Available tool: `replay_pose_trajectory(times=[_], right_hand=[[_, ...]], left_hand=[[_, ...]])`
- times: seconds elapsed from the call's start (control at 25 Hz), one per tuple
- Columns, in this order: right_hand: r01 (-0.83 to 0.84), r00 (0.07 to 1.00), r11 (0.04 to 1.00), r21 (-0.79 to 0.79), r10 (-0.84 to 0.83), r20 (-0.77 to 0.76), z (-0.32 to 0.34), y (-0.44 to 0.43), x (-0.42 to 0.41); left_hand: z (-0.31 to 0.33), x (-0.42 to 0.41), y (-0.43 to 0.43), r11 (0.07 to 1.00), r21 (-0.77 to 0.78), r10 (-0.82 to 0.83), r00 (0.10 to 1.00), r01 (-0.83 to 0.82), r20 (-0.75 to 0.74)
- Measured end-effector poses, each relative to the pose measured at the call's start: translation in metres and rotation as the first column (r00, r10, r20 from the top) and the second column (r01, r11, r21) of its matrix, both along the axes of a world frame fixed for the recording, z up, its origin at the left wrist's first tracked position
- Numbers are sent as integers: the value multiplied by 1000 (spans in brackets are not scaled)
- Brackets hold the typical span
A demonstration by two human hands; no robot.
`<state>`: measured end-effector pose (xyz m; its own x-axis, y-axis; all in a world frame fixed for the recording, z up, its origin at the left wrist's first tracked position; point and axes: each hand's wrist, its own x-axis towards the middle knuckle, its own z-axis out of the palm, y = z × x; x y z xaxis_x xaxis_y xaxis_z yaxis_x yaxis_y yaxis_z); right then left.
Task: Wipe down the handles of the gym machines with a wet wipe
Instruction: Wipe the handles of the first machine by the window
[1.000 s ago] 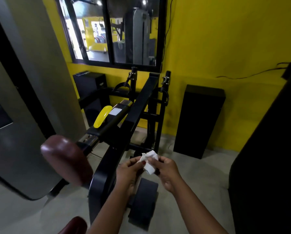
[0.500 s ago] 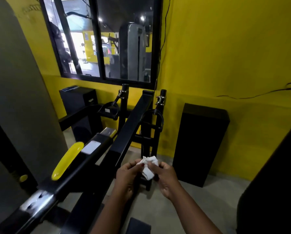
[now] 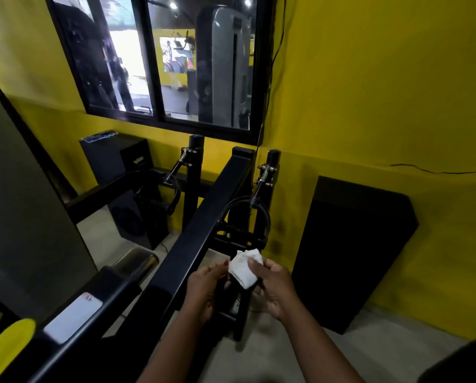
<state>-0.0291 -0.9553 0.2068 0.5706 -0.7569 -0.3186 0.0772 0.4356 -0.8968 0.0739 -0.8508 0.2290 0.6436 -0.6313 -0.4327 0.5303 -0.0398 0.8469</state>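
White and crumpled, the wet wipe (image 3: 245, 268) sits between both hands, just to the right of the long black bar (image 3: 203, 230) of the gym machine. The left hand (image 3: 208, 288) pinches its left edge with thumb and fingertips. The right hand (image 3: 275, 288) curls round its right side, thumb on top. Both hands are close together, joined by the wipe. I think the wipe is being opened or folded, ready for use.

2 loop handles hang near the far end of the black bar. 1 handle (image 3: 266, 221) is just right of the bar, a little past the wipe. The other handle (image 3: 177, 199) is left of the bar, further off. No hand touches a handle yet, so the wiping here is not started.

What could go wrong? The wipe is small and bunched up. Used like that, only a bit of it will rub the handle, and some dirt may be missed. With a loose grip, it may fall on the floor and get dirty. The handles hang from clips, so they may swing away when pushed. The black bar is close, so an arm could bump it when reaching.
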Motion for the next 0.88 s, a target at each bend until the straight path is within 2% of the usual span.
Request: replay_pose_trajectory(times=[0.12,0.2,0.32,0.44,0.52,0.6,0.68,0.88], right_hand=[[-56,998,991,-120,50,-49,1,-60,28],[-108,987,948,-300,67,-143,3,-99,53],[-248,950,757,-604,69,-303,3,-144,87],[-276,948,485,-830,-4,-318,2,-165,104],[-381,924,317,-869,106,-367,-14,-170,114],[-518,847,138,-844,221,-483,-38,-164,117],[-524,834,-10,-852,197,-516,-61,-159,109],[-348,916,-175,-921,148,-374,-73,-164,101]], left_hand=[[-12,32,-45,988,68,132,988,-138,83],[-19,55,-74,962,139,198,951,-236,239],[-28,91,-110,905,257,185,859,-338,478],[-36,113,-133,924,280,86,855,-260,512],[-40,115,-143,938,282,35,868,-199,496],[-43,113,-148,936,282,43,863,-211,504],[-47,112,-151,932,257,93,854,-255,511],[-45,114,-157,938,232,146,902,-256,407]])
